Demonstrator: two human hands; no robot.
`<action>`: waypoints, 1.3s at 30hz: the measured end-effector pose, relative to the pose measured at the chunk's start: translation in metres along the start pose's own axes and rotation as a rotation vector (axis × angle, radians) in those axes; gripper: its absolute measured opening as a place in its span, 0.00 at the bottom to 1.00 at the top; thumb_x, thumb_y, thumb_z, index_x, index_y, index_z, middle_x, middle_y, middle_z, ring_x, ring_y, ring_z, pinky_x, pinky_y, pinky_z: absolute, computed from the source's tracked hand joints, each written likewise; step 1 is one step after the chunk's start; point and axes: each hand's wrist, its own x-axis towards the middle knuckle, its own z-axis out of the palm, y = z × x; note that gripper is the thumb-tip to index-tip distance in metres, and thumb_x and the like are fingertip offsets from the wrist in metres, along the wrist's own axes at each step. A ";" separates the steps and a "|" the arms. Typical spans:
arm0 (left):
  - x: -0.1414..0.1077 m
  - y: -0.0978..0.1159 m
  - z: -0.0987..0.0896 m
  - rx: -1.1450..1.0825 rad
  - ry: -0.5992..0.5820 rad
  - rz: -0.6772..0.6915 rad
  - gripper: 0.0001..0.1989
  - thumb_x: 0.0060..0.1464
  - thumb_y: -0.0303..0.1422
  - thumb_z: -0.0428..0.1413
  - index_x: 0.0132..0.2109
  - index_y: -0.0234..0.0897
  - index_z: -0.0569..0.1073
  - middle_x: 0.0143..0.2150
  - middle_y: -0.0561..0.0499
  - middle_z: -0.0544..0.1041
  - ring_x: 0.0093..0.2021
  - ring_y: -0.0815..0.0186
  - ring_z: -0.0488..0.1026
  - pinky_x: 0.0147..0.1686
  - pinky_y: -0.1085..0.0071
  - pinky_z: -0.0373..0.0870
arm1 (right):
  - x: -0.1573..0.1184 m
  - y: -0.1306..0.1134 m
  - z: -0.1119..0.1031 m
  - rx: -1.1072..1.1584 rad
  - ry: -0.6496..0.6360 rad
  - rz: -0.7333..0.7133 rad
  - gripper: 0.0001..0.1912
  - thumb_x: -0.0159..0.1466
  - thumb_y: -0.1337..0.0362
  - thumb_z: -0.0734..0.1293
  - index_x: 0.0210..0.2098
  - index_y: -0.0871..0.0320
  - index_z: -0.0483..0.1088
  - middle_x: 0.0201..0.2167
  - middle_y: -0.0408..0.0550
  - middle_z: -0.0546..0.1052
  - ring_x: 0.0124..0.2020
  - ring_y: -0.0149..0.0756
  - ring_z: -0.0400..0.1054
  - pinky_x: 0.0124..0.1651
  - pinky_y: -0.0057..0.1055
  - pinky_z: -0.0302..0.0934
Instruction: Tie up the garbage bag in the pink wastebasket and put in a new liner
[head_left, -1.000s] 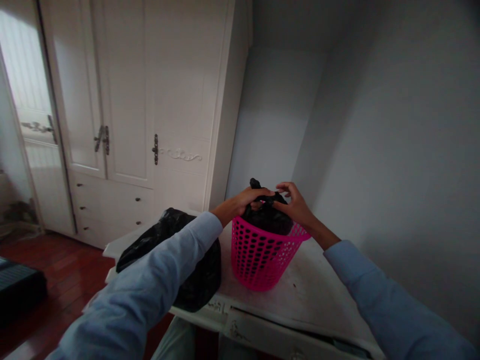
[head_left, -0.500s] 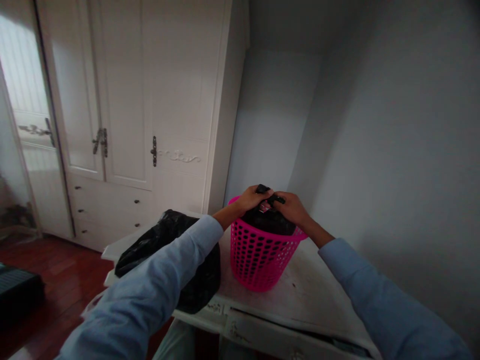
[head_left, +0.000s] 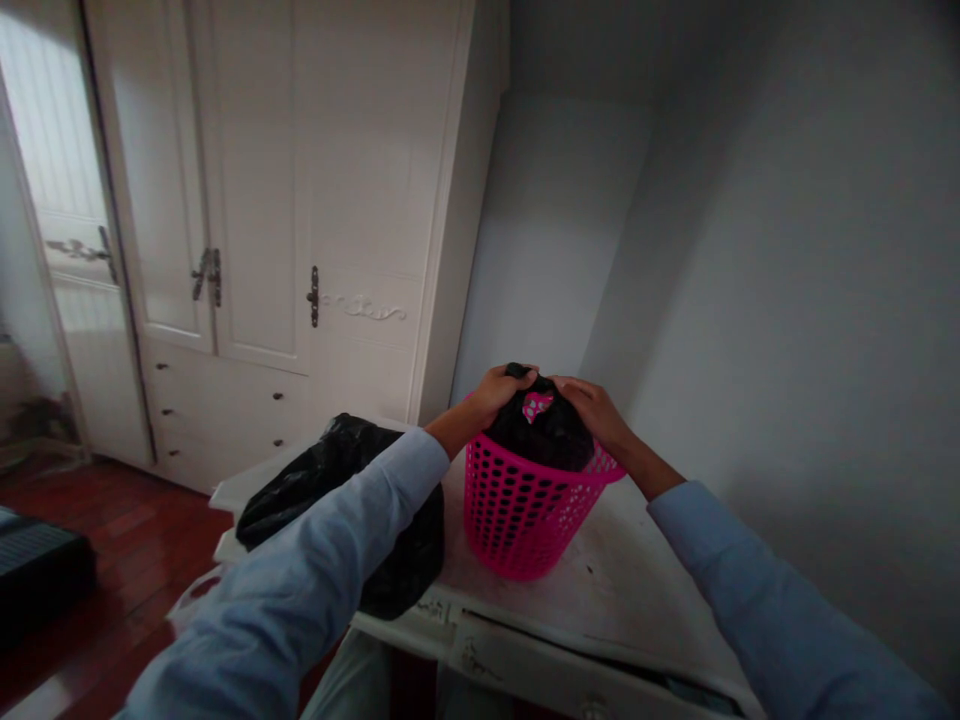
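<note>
A pink perforated plastic basket stands upright on a white dresser. Inside it sits a black plastic bag, its gathered top at the rim level. My left hand pinches the bag's bunched top from the left. On the right side, my right hand has its fingers closed on the same bag's edge. Between both hands a pink patch with white spots shows through the opening. Below my left forearm, another black plastic bag lies full on the dresser, partly hidden by the sleeve.
The white dresser has a front drawer slightly open. A white wardrobe stands behind on the left, and a grey wall rises at the right. A dark box-like object rests on the red wooden floor.
My hands have moved slightly apart at the bag's top, and the pink spotted patch shows more. The camera view has shifted a little.
</note>
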 end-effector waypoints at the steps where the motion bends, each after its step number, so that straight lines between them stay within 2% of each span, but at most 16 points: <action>1: 0.001 0.000 0.001 -0.029 0.015 -0.020 0.06 0.52 0.29 0.65 0.39 0.31 0.81 0.34 0.48 0.80 0.34 0.66 0.75 0.43 0.67 0.72 | 0.000 0.001 -0.001 0.006 0.034 0.009 0.26 0.58 0.40 0.69 0.39 0.56 0.80 0.43 0.51 0.83 0.50 0.49 0.74 0.59 0.44 0.64; 4: 0.001 0.001 0.005 -0.055 0.104 -0.044 0.04 0.56 0.29 0.62 0.35 0.31 0.79 0.29 0.49 0.78 0.31 0.66 0.74 0.41 0.67 0.72 | 0.003 0.009 -0.005 0.024 0.151 0.027 0.29 0.59 0.37 0.67 0.36 0.57 0.80 0.38 0.51 0.84 0.45 0.49 0.77 0.55 0.45 0.67; 6: 0.001 0.002 0.004 -0.046 0.182 -0.034 0.05 0.57 0.29 0.61 0.33 0.32 0.78 0.27 0.51 0.76 0.30 0.66 0.73 0.38 0.69 0.71 | 0.006 0.015 -0.008 0.052 0.263 0.024 0.27 0.58 0.39 0.69 0.34 0.58 0.80 0.35 0.51 0.84 0.41 0.47 0.77 0.52 0.43 0.70; 9: -0.001 0.004 0.001 -0.042 0.312 0.005 0.08 0.59 0.31 0.60 0.31 0.34 0.76 0.27 0.51 0.75 0.30 0.67 0.73 0.36 0.71 0.68 | 0.009 0.020 -0.012 0.121 0.435 0.045 0.17 0.58 0.51 0.72 0.31 0.60 0.80 0.28 0.48 0.82 0.34 0.40 0.77 0.44 0.36 0.73; 13: -0.004 0.010 0.000 -0.069 0.457 0.069 0.11 0.64 0.31 0.55 0.31 0.35 0.73 0.31 0.49 0.77 0.34 0.67 0.75 0.37 0.71 0.68 | 0.007 0.017 -0.013 0.291 0.559 0.180 0.02 0.55 0.69 0.75 0.27 0.61 0.79 0.22 0.45 0.80 0.26 0.30 0.76 0.34 0.23 0.72; 17: -0.006 0.014 -0.001 -0.166 0.573 0.103 0.13 0.67 0.32 0.51 0.32 0.36 0.71 0.32 0.48 0.79 0.34 0.66 0.78 0.37 0.70 0.69 | 0.004 0.016 -0.015 0.429 0.632 0.278 0.06 0.53 0.77 0.73 0.25 0.62 0.76 0.20 0.46 0.80 0.23 0.30 0.76 0.28 0.20 0.72; 21: -0.009 0.016 -0.001 -0.284 0.675 0.138 0.12 0.66 0.32 0.53 0.32 0.37 0.71 0.29 0.50 0.79 0.30 0.68 0.76 0.34 0.72 0.68 | 0.001 0.016 -0.018 0.492 0.678 0.316 0.08 0.55 0.80 0.71 0.24 0.63 0.74 0.18 0.46 0.79 0.21 0.30 0.76 0.26 0.19 0.72; 24: -0.010 0.018 0.000 -0.362 0.730 0.195 0.13 0.66 0.31 0.52 0.31 0.37 0.70 0.27 0.52 0.77 0.30 0.69 0.76 0.35 0.72 0.69 | 0.000 0.014 -0.019 0.505 0.692 0.328 0.09 0.57 0.80 0.69 0.25 0.63 0.74 0.18 0.47 0.78 0.21 0.30 0.76 0.26 0.19 0.72; 30: -0.015 0.021 0.004 -0.288 0.766 0.195 0.13 0.68 0.32 0.51 0.32 0.37 0.70 0.30 0.51 0.78 0.30 0.69 0.76 0.32 0.73 0.66 | 0.000 0.013 -0.022 0.473 0.716 0.335 0.08 0.55 0.80 0.71 0.25 0.62 0.74 0.18 0.46 0.78 0.21 0.31 0.76 0.26 0.21 0.72; 33: -0.017 0.022 0.006 -0.238 0.736 0.158 0.13 0.68 0.32 0.50 0.33 0.37 0.71 0.31 0.49 0.79 0.32 0.68 0.78 0.34 0.72 0.69 | 0.000 0.015 -0.024 0.428 0.746 0.301 0.07 0.55 0.78 0.70 0.26 0.62 0.75 0.19 0.44 0.77 0.22 0.29 0.75 0.28 0.21 0.70; 35: -0.018 0.022 0.008 -0.192 0.660 0.124 0.13 0.67 0.31 0.51 0.32 0.36 0.71 0.31 0.49 0.79 0.35 0.66 0.79 0.36 0.71 0.72 | 0.000 0.014 -0.024 0.283 0.738 0.208 0.04 0.55 0.75 0.71 0.27 0.61 0.77 0.21 0.43 0.78 0.24 0.28 0.74 0.32 0.23 0.70; 37: -0.019 0.021 0.008 -0.133 0.559 0.088 0.12 0.66 0.32 0.52 0.32 0.36 0.71 0.31 0.48 0.79 0.37 0.64 0.81 0.39 0.69 0.74 | -0.001 0.012 -0.023 0.044 0.663 0.068 0.02 0.55 0.70 0.72 0.30 0.61 0.79 0.25 0.44 0.80 0.27 0.33 0.75 0.37 0.29 0.70; 39: -0.019 0.019 0.008 -0.076 0.462 0.058 0.11 0.65 0.33 0.53 0.34 0.36 0.72 0.33 0.46 0.80 0.39 0.62 0.81 0.41 0.67 0.74 | -0.002 0.007 -0.018 -0.173 0.549 -0.075 0.08 0.56 0.62 0.72 0.33 0.61 0.80 0.29 0.48 0.82 0.32 0.39 0.76 0.42 0.36 0.70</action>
